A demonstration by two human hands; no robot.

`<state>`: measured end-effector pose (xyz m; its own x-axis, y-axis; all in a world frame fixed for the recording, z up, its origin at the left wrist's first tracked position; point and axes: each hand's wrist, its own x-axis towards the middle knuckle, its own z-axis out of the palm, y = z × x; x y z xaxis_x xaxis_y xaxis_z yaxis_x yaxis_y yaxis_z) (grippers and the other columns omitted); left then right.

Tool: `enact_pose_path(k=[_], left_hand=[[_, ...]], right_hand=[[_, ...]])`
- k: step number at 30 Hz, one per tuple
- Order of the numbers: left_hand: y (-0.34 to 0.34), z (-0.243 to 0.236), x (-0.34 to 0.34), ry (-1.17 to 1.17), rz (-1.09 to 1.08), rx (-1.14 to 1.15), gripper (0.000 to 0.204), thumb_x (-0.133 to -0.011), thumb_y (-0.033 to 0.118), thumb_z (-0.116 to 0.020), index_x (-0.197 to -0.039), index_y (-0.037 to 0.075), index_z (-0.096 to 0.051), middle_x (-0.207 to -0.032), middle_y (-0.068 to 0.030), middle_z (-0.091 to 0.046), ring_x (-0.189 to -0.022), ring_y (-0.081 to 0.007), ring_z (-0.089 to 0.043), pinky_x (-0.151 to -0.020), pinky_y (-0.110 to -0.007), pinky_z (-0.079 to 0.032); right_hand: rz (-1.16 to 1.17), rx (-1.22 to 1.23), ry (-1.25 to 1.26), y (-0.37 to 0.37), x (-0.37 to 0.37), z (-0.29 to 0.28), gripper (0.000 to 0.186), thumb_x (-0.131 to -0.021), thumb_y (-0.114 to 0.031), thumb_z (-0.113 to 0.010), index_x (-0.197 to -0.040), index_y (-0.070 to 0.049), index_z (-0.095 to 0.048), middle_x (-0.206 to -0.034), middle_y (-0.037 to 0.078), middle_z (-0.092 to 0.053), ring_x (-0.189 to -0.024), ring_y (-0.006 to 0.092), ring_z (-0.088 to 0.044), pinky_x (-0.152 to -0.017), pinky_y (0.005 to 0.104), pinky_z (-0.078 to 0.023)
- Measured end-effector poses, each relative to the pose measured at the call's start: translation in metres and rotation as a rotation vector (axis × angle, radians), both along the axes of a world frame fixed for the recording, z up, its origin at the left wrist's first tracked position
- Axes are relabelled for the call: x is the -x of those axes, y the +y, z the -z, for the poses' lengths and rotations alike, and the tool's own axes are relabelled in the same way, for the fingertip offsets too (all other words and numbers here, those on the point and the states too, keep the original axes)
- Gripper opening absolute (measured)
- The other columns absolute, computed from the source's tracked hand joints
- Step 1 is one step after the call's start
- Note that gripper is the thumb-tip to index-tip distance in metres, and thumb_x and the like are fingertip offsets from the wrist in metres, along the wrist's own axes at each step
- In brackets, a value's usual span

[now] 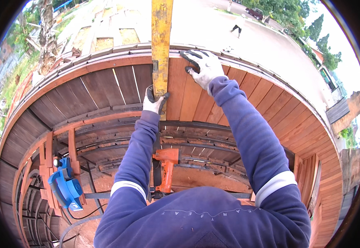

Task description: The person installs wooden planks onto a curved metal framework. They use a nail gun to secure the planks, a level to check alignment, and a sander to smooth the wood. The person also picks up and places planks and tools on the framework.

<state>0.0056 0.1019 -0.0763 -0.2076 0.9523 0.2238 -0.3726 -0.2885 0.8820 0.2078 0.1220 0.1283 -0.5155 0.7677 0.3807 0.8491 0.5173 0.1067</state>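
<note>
My gloved left hand (155,100) grips a long yellow spirit level (161,53), which stands lengthwise across the curved band of wooden boards. Just right of the level, my gloved right hand (203,68) rests near the upper edge of the reddish boards (283,109), thumb and fingers apart. Darker, weathered boards (80,93) line the left of the band. Below my hands, an orange power tool (167,169) sits among dark curved ribs and framing. The lower end of the level is partly hidden by my left hand.
A blue power tool (66,184) with a cord rests on timber framing at the left. A curved rim (99,62) runs along the top. Beyond it are pale planks (128,36), a tree trunk, a road with a parked car, and another person (237,27) in dark trousers.
</note>
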Motion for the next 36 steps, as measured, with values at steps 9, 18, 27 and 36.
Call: enact_pose_path(k=[9, 18, 27, 36], left_hand=[[-0.006, -0.004, -0.015, 0.369, -0.327, 0.008, 0.059, -0.072, -0.012, -0.07, -0.126, 0.0, -0.049, -0.111, -0.0096, -0.063, -0.101, -0.0167, -0.061, -0.092, -0.03, -0.05], [-0.012, -0.02, -0.006, 0.771, -0.285, 0.23, 0.071, -0.076, 0.024, -0.078, -0.133, 0.0, -0.044, -0.114, -0.0226, -0.064, -0.106, -0.0341, -0.063, -0.091, -0.039, -0.05], [-0.022, -0.048, 0.001, 1.121, -0.232, 0.377, 0.095, -0.081, 0.058, -0.066, -0.142, -0.007, -0.033, -0.123, -0.0271, -0.058, -0.114, -0.0361, -0.058, -0.097, -0.04, -0.046], [-0.023, -0.053, 0.001, 1.191, -0.287, 0.382, 0.083, -0.081, 0.047, -0.07, -0.138, -0.005, -0.04, -0.115, -0.0264, -0.062, -0.109, -0.0378, -0.06, -0.093, -0.042, -0.049]], right_hand=[[-0.062, -0.029, 0.071, 0.002, 0.0, 0.005, 0.051, -0.091, -0.033, -0.058, -0.14, -0.021, -0.049, -0.143, 0.004, -0.05, -0.131, 0.0248, -0.043, -0.113, 0.0412, -0.029], [-0.032, 0.004, 0.05, -0.005, 0.002, -0.003, 0.053, -0.091, -0.032, -0.058, -0.141, -0.021, -0.047, -0.143, 0.004, -0.049, -0.131, 0.027, -0.042, -0.113, 0.0423, -0.029], [-0.035, 0.012, 0.012, -0.005, 0.002, -0.004, 0.052, -0.093, -0.032, -0.055, -0.143, -0.022, -0.044, -0.145, 0.004, -0.047, -0.134, 0.0239, -0.041, -0.114, 0.042, -0.028], [-0.049, -0.049, -0.011, -0.002, 0.002, 0.0, 0.052, -0.094, -0.032, -0.054, -0.144, -0.022, -0.044, -0.145, 0.004, -0.047, -0.132, 0.0249, -0.043, -0.113, 0.0425, -0.03]])
